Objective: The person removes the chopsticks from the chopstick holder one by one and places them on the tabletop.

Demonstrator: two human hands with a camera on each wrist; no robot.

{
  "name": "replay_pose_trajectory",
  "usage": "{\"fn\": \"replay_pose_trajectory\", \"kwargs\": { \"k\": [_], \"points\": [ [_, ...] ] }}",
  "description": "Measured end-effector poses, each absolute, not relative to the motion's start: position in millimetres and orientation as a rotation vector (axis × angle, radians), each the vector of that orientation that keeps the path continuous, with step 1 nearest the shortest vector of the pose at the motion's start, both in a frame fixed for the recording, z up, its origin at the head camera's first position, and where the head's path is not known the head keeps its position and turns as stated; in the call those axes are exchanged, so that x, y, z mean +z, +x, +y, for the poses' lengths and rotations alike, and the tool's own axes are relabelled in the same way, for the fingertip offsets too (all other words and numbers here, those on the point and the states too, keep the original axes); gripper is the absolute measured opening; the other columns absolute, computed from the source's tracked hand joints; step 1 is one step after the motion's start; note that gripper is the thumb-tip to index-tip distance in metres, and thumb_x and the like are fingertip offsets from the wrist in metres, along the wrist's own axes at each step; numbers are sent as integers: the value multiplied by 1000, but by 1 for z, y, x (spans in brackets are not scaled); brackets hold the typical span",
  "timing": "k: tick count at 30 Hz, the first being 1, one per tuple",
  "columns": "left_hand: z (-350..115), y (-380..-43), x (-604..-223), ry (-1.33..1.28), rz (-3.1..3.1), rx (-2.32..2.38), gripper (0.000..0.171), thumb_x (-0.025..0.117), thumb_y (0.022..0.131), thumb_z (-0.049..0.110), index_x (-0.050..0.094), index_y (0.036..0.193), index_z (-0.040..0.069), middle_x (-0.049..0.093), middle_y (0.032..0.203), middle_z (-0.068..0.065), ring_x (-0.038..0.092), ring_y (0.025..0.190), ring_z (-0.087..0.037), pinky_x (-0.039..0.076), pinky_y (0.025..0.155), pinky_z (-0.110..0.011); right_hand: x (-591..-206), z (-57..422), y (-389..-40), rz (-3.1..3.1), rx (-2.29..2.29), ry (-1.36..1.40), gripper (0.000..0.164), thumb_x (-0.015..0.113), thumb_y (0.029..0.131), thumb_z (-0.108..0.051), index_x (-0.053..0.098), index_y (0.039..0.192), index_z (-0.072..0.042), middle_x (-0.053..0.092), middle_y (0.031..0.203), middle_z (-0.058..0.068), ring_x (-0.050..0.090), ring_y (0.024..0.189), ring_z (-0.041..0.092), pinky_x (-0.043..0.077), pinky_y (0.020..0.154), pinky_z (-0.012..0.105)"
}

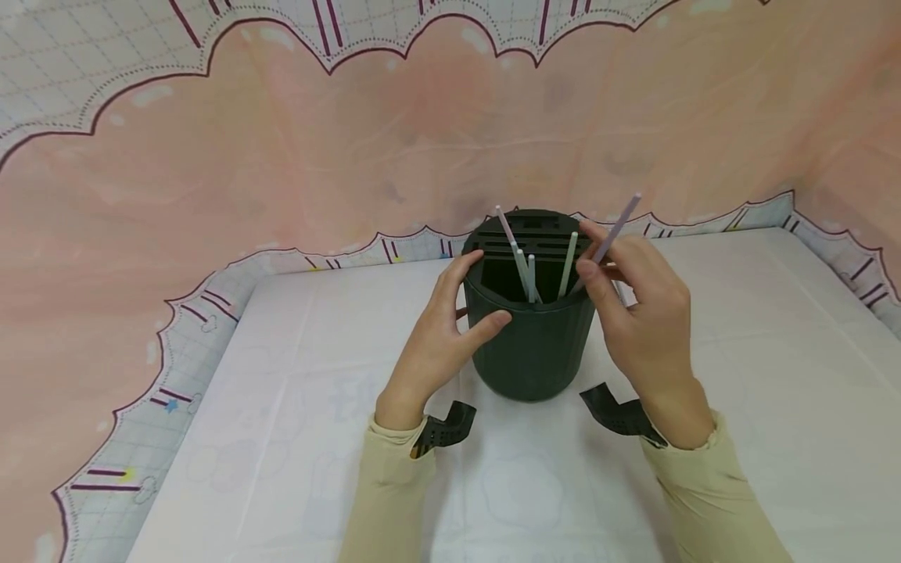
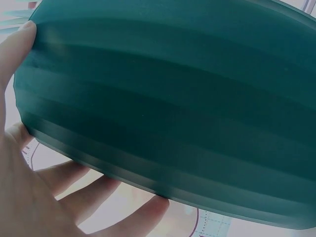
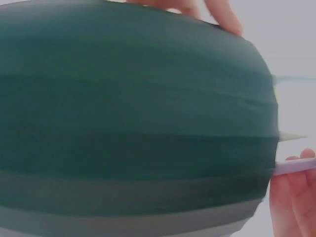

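Observation:
A dark green ribbed pen holder (image 1: 531,352) stands upright on the white cloth, its top partly slotted and its front compartment open. My left hand (image 1: 439,336) grips its left side near the rim, thumb at the front; the left wrist view shows several fingers (image 2: 91,197) along its wall. My right hand (image 1: 647,313) pinches a thin purple stick (image 1: 621,223) between thumb and fingers at the right rim. The stick leans right, its lower end down inside the holder. A pink stick (image 1: 505,227), a green stick (image 1: 568,262) and pale blue sticks (image 1: 532,274) also stand in the open compartment.
White cloth (image 1: 281,422) covers the table. Behind it hangs a pink-orange patterned fabric (image 1: 394,141) with a scalloped border. Black straps (image 1: 450,426) stick out from both wrists near the beige sleeves (image 1: 390,500).

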State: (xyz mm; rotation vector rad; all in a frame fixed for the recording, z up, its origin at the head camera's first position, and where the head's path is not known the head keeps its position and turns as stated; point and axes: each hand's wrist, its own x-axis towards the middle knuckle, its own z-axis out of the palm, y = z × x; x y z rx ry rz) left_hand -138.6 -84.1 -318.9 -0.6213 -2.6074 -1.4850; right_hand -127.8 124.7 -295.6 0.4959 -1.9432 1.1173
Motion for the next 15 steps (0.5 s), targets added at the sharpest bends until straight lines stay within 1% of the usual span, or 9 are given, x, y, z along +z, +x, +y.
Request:
{"fn": "replay_pose_trajectory", "kwargs": {
  "k": [2,4,9,12,15],
  "points": [
    [-85,-143,-327,-623,-2609,-1461,71,58,81,50,18,139,39,15,143,18,19,128,-2,40,93,-36,-292,125,-125,-1913,1161,496,41,64,77,6,60,116,-6,61,90,8,55,85,12,47,79,18],
    [-86,-147,-333,-626,-2606,-1438,71,57,80,53,17,137,43,14,142,21,20,128,-1,41,93,-35,-288,125,-122,-1850,1228,502,40,64,77,8,61,114,-4,61,90,10,57,84,14,49,78,21],
    [-86,-148,-335,-626,-2601,-1427,71,56,79,54,16,137,45,14,142,22,20,128,0,41,93,-34,-283,121,-115,-1619,1372,508,28,62,81,2,60,108,7,62,82,14,60,77,18,50,74,23],
    [-84,-140,-321,-610,-2620,-1468,71,57,82,49,18,139,37,14,144,16,19,129,-3,39,95,-36,-281,120,-113,-1488,1424,501,28,61,83,-2,58,107,12,64,77,15,62,73,20,51,73,25],
    [-81,-131,-307,-592,-2638,-1511,70,59,84,42,20,141,28,15,145,9,19,129,-6,37,97,-39,-280,124,-114,-1333,1544,509,30,63,81,-3,57,107,13,63,74,19,63,69,24,52,72,30]
  ]
}}
